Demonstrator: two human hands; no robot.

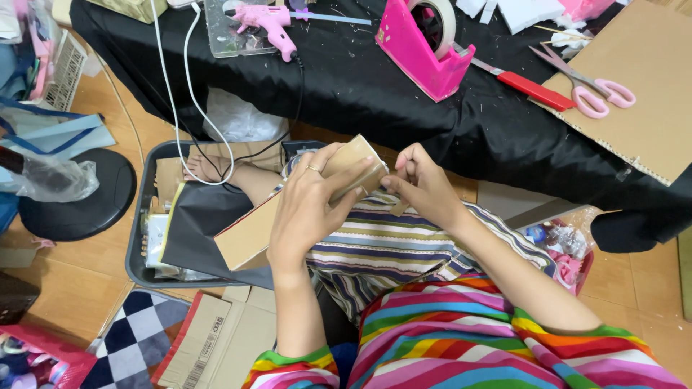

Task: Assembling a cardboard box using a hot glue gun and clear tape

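Both hands meet over the person's lap, just in front of the black-draped table point(404, 101). The left hand point(306, 209) is wrapped around a small brown cardboard piece point(353, 162), its fingers curled over the near face and the thumb pressed along the top, so it grips the cardboard firmly; a ring sits on one finger. The right hand point(425, 189) comes in from the right and pinches the right end of the same cardboard piece between thumb and fingertips, closed on it. The cardboard piece is tilted, its far end raised towards the table edge.

Just left of the left hand a larger flat cardboard sheet point(245, 238) leans across a dark sheet point(194, 223), both lying over a grey tray point(140, 216) on the floor. A white cable point(184, 94) hangs from the table down into the tray.

On the table, far from the hands, lie a pink glue gun point(270, 21) at the left, a pink tape dispenser point(422, 47) with a roll of tape in the middle, a red-handled knife point(530, 88) to its right, and pink-handled scissors point(587, 90) resting on a big cardboard board point(641, 94) at the far right
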